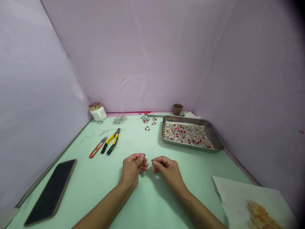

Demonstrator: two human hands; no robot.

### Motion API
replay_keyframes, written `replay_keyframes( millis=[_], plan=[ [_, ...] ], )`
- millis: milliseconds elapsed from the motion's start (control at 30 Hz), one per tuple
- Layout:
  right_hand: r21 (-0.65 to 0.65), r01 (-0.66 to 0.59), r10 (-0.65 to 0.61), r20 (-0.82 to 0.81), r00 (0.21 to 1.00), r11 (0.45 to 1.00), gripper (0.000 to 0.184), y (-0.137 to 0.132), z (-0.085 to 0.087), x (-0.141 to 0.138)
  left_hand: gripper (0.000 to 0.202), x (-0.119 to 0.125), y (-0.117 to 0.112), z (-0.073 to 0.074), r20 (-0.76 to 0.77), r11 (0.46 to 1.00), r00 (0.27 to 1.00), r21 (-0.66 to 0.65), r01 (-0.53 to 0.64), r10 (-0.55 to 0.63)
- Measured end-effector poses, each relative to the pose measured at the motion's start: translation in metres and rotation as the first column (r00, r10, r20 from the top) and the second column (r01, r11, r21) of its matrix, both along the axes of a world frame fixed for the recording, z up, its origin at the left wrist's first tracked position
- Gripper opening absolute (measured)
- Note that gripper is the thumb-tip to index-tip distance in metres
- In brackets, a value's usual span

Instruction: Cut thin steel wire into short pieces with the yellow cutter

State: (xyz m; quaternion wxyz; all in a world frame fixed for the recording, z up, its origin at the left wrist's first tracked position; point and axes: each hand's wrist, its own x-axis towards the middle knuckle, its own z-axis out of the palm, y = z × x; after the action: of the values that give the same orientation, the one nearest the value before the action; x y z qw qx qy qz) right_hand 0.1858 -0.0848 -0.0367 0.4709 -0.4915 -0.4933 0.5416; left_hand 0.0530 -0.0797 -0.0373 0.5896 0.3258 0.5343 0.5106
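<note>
Above the middle of the green tabletop, my left hand (133, 165) is closed in a pinch, thumb against the forefinger. Close by on its right, my right hand (168, 168) also pinches with thumb and fingers. A thin wire (150, 164) shows faintly in the small gap between the two hands; its ends are too fine to follow. Beyond the hands lie small rings of red and clear beads (147, 128), some in a little heap. To the right, a metal tray (190, 147) holds loose beads (183, 132), mostly pale with scattered red ones.
At left lie yellow-black pliers (111, 142), red thread snips (98, 147), cut wire bits and a tangle of wire (119, 120). A phone (51, 192) rests near the left edge. A white jar (98, 113), brown cup (177, 109) and white paper (233, 194) stand or lie around.
</note>
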Motion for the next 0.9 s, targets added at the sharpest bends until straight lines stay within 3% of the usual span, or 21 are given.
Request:
replay_keyframes(
  millis=[167, 467, 900],
  plan=[
    [-0.02, 0.029, -0.03, -0.03, 0.999, 0.999, 0.02, 0.002, -0.003, 0.001, 0.013, 0.004, -0.004, -0.001, -0.055, 0.996, 0.997, 0.066, 0.052, -0.048],
    [-0.013, 0.028, -0.029, -0.084, 0.996, 1.0, 0.025, 0.006, -0.019, -0.003, 0.018, 0.006, 0.001, -0.017, -0.143, 0.992, 0.989, 0.111, 0.053, -0.037],
    [-0.017, 0.049, -0.051, -0.121, 0.991, 0.999, 0.025, 0.012, -0.025, -0.003, 0.016, 0.009, 0.001, -0.013, -0.251, 0.981, 0.964, 0.145, 0.131, -0.092]
  ],
)
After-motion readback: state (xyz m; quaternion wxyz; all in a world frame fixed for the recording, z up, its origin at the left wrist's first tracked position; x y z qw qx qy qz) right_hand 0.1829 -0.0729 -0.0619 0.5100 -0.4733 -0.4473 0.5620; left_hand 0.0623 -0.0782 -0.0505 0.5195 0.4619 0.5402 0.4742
